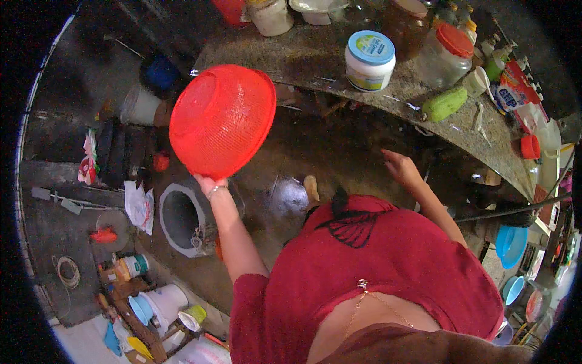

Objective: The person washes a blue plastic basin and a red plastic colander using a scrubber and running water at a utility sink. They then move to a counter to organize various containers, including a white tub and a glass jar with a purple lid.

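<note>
My left hand [210, 183] grips the rim of a red plastic mesh basket [223, 118]. The basket is tilted on its side, with its rounded underside facing up and left. Most of the fingers are hidden behind it. My right hand [402, 169] hangs in the air over the floor, short of the counter's edge. Nothing shows in it, and its fingers are loosely bent and slightly apart. Beyond it lies a green gourd-like vegetable [444, 103] on the stone counter [313, 68], near a white tub with a blue lid [370, 61].
A red-lidded clear jar [448, 54] and a white cup [476, 82] stand on the counter. On the floor at left is a grey cylindrical container [182, 220], near a white bag [138, 207]. Buckets [168, 302] stand lower left; blue basins [513, 248] are at right.
</note>
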The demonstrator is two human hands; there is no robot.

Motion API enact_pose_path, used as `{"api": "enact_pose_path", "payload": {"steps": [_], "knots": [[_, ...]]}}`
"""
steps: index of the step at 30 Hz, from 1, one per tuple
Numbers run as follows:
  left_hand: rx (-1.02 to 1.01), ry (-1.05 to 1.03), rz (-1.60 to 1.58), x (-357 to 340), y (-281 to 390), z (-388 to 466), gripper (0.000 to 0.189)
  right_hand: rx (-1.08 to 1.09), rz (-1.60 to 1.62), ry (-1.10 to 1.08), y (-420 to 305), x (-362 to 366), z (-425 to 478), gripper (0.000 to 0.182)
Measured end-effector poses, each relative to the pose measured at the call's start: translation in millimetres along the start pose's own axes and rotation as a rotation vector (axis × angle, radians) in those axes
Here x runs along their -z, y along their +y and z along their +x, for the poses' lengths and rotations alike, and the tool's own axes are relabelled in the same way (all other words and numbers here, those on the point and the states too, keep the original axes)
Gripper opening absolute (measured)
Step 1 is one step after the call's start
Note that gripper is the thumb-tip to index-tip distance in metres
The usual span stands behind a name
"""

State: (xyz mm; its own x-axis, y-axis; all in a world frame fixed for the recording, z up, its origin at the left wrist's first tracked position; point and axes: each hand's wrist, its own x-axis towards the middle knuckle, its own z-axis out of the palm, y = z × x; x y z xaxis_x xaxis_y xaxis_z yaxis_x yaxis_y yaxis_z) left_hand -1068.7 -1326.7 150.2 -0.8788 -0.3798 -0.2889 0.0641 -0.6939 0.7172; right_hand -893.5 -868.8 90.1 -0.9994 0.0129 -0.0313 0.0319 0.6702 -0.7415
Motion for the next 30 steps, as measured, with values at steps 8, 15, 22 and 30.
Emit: {"api": "enact_pose_path", "payload": {"steps": [8, 15, 22, 30], "knots": [[-0.082, 0.089, -0.01, -94, -17, 150, 0.054, -0.446, -0.041, 0.247, -2, -12, -1, 0.028], [0.119, 0.074, 0.054, -95, -92, 288, 0.053, -0.512, -0.023, 0.282, -42, -40, 30, 0.029], [0.398, 0.186, 0.443, -84, -104, 313, 0.048, -0.622, 0.031, 0.33, -58, -68, 44, 0.03], [0.466, 0.108, 0.25, -63, -93, 328, 0.059, -0.706, -0.046, 0.236, -76, -74, 61, 0.034]]}}
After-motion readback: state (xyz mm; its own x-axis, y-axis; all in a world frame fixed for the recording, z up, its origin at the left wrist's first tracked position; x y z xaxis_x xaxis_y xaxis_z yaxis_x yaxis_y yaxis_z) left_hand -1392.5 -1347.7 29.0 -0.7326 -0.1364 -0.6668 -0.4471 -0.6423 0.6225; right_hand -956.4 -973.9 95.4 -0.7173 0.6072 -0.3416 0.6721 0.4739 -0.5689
